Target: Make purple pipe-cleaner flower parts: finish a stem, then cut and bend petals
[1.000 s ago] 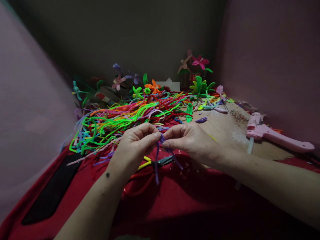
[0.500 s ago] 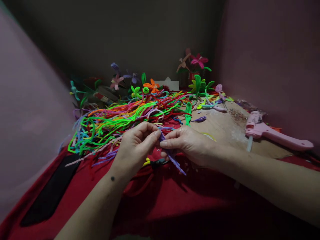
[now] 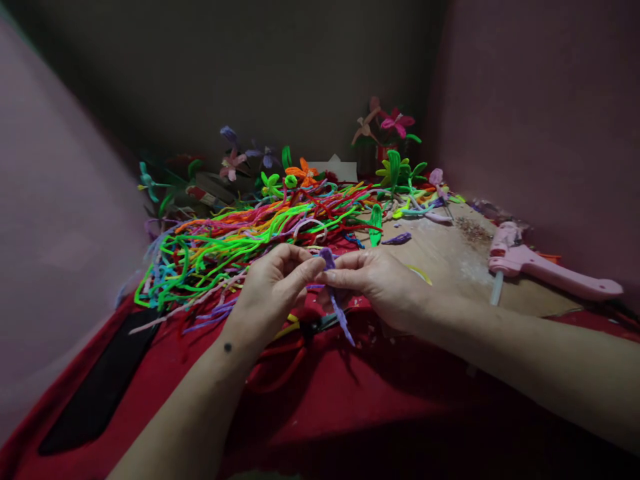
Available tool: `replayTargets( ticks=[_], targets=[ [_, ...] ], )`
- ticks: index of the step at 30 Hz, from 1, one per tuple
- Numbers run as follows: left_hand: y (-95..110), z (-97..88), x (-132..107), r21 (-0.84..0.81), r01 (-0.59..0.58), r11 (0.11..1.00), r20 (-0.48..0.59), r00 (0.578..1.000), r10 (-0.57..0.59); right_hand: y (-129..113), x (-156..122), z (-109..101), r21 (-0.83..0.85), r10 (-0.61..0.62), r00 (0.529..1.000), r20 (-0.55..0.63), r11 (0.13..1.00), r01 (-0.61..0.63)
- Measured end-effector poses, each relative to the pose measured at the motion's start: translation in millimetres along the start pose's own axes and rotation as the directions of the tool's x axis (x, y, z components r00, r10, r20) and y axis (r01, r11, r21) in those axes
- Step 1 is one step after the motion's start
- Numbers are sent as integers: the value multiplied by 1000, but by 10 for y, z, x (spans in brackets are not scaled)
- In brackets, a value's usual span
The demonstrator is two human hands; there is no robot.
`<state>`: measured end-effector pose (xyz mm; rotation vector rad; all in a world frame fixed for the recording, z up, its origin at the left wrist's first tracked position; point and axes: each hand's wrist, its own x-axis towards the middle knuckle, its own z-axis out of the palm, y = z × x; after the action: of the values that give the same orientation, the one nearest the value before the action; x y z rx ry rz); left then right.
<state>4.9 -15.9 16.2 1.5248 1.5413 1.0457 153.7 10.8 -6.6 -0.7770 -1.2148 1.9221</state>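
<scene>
A purple pipe cleaner [image 3: 341, 319], folded into a narrow strip, is pinched between my two hands at the middle of the view. My left hand [image 3: 275, 280] grips its upper part with thumb and forefinger. From the other side my right hand [image 3: 377, 277] pinches the same piece, the thumbs almost touching. Its rounded top shows above the fingers and its tail hangs toward me. Under the hands lies a cutting tool [image 3: 310, 328] with red and yellow handles, partly covered. Behind them spreads a heap of bright pipe cleaners [image 3: 250, 233].
A pink glue gun [image 3: 545, 263] rests on the brown board [image 3: 445, 250] at the right. A purple petal [image 3: 398, 239] and a green leaf [image 3: 375, 225] lie near the board's left side. Pipe-cleaner flowers [image 3: 303, 172] stand behind. A black strip [image 3: 100, 387] lies on the red cloth [image 3: 320, 407].
The purple piece has turned more upright, its tail swinging left, and its rounded top now shows above my fingers. My fingertips have closed in nearer each other. More of the cutting tool shows.
</scene>
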Motion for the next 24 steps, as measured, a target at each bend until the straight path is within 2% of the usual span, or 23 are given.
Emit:
replayTargets(
  ticks=[3, 6, 11, 13, 17, 24],
  targets=[
    [-2, 27, -4, -76, 153, 985, 207, 969, -134, 20, 28, -15, 104, -78, 996, -41, 991, 81],
    [-7, 101, -38, -28, 191, 981, 310, 935, -173, 51, 53, -33, 154, -57, 998, -18, 986, 59],
    [-40, 160, -70, 15, 63, 998, 276, 959, -65, 93, 87, -50, 317, -1, 999, -50, 948, 17],
    [-49, 147, -69, 14, 45, 999, 280, 959, -47, 89, 98, -53, 358, 16, 999, -33, 934, -3],
    [-45, 113, -57, 14, 103, 995, 304, 947, -102, 48, 106, -59, 330, -29, 1000, 11, 944, 23],
    [-10, 48, -37, -30, 175, 984, 378, 913, -151, -1, 122, -109, 173, -139, 990, -36, 974, 143]
  ],
)
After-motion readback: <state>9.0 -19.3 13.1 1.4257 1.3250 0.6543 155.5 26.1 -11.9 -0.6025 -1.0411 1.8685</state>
